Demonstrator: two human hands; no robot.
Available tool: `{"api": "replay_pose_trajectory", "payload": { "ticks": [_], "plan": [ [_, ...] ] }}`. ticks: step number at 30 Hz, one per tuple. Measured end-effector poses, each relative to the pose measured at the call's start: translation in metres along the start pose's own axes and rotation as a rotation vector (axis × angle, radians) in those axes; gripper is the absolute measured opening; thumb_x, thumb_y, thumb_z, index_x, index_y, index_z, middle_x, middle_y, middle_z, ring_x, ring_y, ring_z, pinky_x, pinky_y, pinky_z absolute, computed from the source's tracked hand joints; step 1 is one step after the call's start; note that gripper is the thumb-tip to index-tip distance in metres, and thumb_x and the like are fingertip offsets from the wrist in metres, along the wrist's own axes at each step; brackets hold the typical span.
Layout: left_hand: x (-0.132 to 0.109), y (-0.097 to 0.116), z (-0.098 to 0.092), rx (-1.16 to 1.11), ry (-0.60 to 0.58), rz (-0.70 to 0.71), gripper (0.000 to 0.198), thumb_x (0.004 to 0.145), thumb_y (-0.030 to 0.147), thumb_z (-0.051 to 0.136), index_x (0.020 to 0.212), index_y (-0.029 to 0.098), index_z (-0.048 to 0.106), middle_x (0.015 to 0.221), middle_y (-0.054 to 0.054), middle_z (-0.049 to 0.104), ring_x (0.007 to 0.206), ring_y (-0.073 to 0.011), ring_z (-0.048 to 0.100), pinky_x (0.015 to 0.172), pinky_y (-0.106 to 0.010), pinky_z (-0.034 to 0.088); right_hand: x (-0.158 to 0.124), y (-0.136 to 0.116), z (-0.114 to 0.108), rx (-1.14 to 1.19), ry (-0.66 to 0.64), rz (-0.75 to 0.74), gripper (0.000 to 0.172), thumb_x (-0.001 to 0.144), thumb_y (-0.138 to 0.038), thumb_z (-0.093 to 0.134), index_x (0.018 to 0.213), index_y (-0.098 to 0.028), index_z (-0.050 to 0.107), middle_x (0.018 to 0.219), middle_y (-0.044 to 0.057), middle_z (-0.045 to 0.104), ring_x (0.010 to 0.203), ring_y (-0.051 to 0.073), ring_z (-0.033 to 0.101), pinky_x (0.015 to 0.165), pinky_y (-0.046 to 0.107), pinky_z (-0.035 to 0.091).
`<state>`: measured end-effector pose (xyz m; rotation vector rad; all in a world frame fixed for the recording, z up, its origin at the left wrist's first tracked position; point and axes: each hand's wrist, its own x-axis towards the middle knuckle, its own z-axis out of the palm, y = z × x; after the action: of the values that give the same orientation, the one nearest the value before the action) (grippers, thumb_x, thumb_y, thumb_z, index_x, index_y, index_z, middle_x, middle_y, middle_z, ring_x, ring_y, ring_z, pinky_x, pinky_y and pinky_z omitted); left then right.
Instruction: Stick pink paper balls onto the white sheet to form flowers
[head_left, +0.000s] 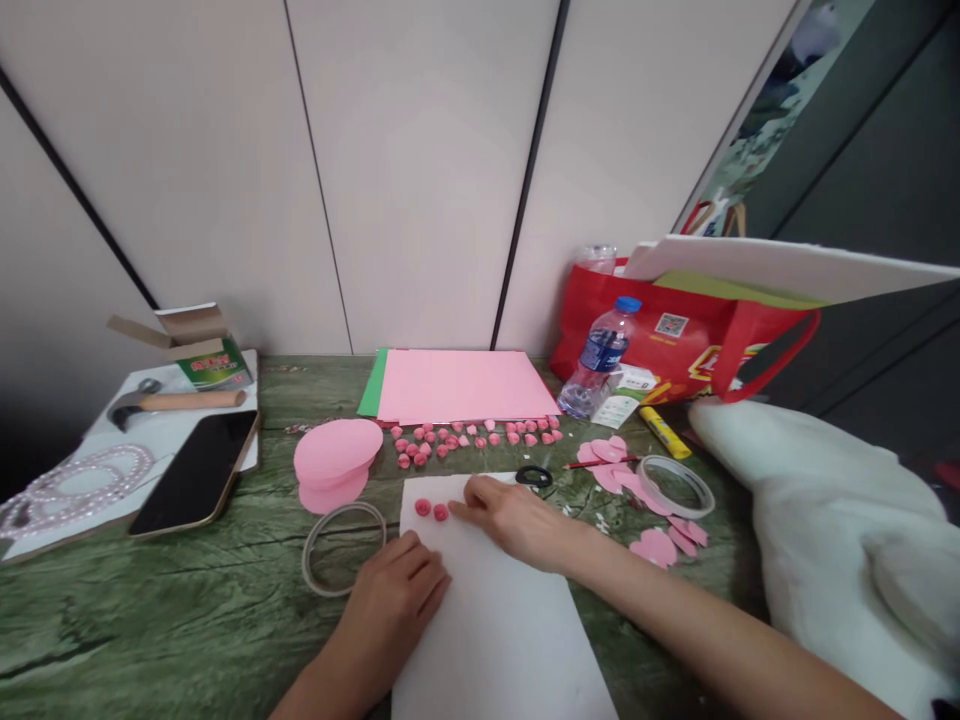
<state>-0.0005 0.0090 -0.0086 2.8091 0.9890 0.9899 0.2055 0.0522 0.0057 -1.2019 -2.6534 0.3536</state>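
A white sheet [502,620] lies on the green table in front of me. Two small pink paper rolls [431,510] sit near its top left corner. My right hand [517,520] rests on the sheet, its fingertips pressed together at the right-hand roll. My left hand [397,600] lies curled on the sheet's left edge, fingers bent, holding the sheet down. A row of several more pink rolls [472,437] lies beyond the sheet. Black scissor handles [534,477] show just behind my right hand.
Pink card circles [337,455], tape rings [343,545] [675,485], pink and green paper sheets [461,385], a water bottle [600,358], a red bag [675,335], a yellow glue stick [664,432], pink petals [652,545], a phone [196,470], a hammer [176,402], beads [75,485], white cloth [840,530].
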Motion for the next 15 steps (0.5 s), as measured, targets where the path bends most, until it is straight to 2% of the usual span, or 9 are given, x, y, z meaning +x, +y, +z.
{"api": "replay_pose_trajectory", "payload": {
  "ticks": [4, 6, 11, 15],
  "plan": [
    [-0.001, 0.0, 0.001, 0.012, 0.004, 0.003, 0.026, 0.091, 0.015, 0.042, 0.073, 0.016, 0.062, 0.063, -0.002, 0.06, 0.062, -0.0149, 0.053, 0.055, -0.025, 0.047, 0.005, 0.006, -0.005, -0.122, -0.059, -0.232, 0.021, 0.092, -0.019, 0.041, 0.103, -0.018, 0.058, 0.096, 0.009, 0.057, 0.083, 0.018, 0.052, 0.065, 0.027, 0.04],
    [0.0, 0.001, 0.001, 0.011, 0.003, -0.002, 0.027, 0.091, 0.015, 0.041, 0.073, 0.016, 0.062, 0.063, -0.002, 0.059, 0.062, -0.015, 0.053, 0.055, -0.025, 0.047, 0.009, 0.011, -0.006, -0.09, -0.048, -0.266, 0.023, 0.091, -0.016, 0.041, 0.103, -0.018, 0.06, 0.1, 0.008, 0.058, 0.078, 0.015, 0.053, 0.064, 0.026, 0.04],
    [0.0, 0.002, -0.001, 0.004, 0.0, -0.019, 0.028, 0.092, 0.016, 0.04, 0.075, 0.016, 0.062, 0.062, -0.002, 0.059, 0.061, -0.0143, 0.053, 0.055, -0.024, 0.046, 0.018, 0.02, 0.003, 0.25, 0.07, -0.085, 0.021, 0.082, -0.014, 0.052, 0.1, -0.019, 0.062, 0.101, 0.005, 0.057, 0.064, 0.009, 0.052, 0.062, 0.021, 0.041],
    [0.0, 0.002, -0.001, -0.016, 0.008, -0.035, 0.028, 0.092, 0.017, 0.041, 0.074, 0.017, 0.062, 0.062, -0.002, 0.059, 0.062, -0.0143, 0.053, 0.055, -0.024, 0.047, 0.02, 0.018, 0.011, 0.308, 0.096, 0.022, 0.024, 0.075, -0.012, 0.057, 0.097, -0.019, 0.062, 0.091, 0.002, 0.056, 0.058, 0.008, 0.048, 0.058, 0.021, 0.039]
  ]
}}
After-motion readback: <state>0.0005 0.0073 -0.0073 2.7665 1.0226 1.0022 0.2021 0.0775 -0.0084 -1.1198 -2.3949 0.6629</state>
